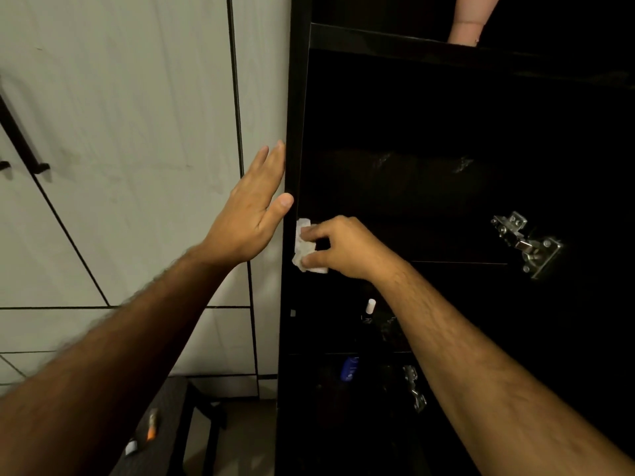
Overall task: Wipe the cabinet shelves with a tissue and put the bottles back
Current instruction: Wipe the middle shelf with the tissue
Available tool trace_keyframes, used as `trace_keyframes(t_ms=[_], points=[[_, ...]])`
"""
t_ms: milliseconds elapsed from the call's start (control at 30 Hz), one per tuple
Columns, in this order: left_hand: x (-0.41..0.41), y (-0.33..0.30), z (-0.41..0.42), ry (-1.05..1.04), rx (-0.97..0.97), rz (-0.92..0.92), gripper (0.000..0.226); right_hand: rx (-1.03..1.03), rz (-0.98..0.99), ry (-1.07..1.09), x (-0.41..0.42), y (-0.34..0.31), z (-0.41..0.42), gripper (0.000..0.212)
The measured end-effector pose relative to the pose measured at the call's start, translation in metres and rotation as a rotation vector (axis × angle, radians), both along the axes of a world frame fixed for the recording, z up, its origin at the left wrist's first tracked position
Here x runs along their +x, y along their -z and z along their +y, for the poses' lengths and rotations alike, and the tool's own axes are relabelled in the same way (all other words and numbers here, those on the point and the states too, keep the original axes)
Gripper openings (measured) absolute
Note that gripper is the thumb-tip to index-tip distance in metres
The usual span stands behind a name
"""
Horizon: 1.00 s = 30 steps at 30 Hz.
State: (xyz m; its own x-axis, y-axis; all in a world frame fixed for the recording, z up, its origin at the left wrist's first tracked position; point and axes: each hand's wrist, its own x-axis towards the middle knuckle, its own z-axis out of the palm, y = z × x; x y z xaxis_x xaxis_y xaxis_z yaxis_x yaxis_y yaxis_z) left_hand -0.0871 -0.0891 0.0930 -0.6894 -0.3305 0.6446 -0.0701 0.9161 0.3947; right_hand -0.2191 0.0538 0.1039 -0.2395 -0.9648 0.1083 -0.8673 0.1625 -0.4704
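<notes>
The tissue (pixel 307 247), white and crumpled, is sitting at the left front corner of a dark cabinet shelf (pixel 446 263), right against the cabinet's left side panel (pixel 292 159). Our right hand (pixel 338 247) is holding it there, with the thumb and fingertips curled down and pinching the wad. Our left hand (pixel 252 209) is lying flat against the outside edge of that panel, fingers straight and close together and the thumb reaching toward the panel's front edge just above the tissue.

We are looking into a very dark cabinet, so the shelf surfaces are hard to make out. Below our right forearm, a small white-capped bottle (pixel 370 306) is standing on a lower shelf, and further down a blue bottle (pixel 349 368) is showing. A metal door hinge (pixel 525 243) is shining on the right, and a second hinge (pixel 414 388) is glinting lower down. Something pale and pink (pixel 469 20) is poking up behind the top shelf; we cannot tell what it is.

To the left, pale cupboard doors (pixel 120 132) with a black handle (pixel 20 139) are filling the view. At the bottom left, a dark stool (pixel 165 438) is carrying a small orange item (pixel 152 429) and a white one (pixel 130 447).
</notes>
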Motion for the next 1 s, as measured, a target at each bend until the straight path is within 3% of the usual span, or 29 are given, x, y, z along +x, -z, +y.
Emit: trace_keyframes(t_ms=[133, 300, 400, 500, 667, 867, 1000], points=[[0.000, 0.003, 0.006, -0.030, 0.015, -0.005, 0.070, 0.041, 0.220, -0.069, 0.012, 0.014, -0.005, 0.042], [-0.003, 0.004, 0.010, -0.037, 0.025, 0.035, 0.068, -0.205, 0.547, -0.115, 0.017, 0.042, 0.015, 0.033], [-0.001, 0.005, 0.008, -0.045, 0.005, 0.037, 0.068, -0.234, 0.550, -0.083, -0.005, 0.038, 0.026, 0.031], [0.000, 0.005, 0.010, -0.061, 0.023, 0.027, 0.067, -0.136, 0.501, 0.023, -0.024, 0.021, 0.027, 0.041], [0.002, 0.004, 0.014, -0.059, 0.031, 0.023, 0.066, -0.153, 0.474, -0.019, 0.014, 0.033, -0.005, 0.054], [0.001, 0.004, 0.015, -0.064, 0.026, 0.020, 0.063, -0.256, 0.473, -0.018, 0.010, 0.042, 0.002, 0.045], [0.003, 0.004, 0.012, -0.068, 0.006, 0.015, 0.065, -0.211, 0.488, -0.034, -0.012, 0.037, 0.021, 0.040]])
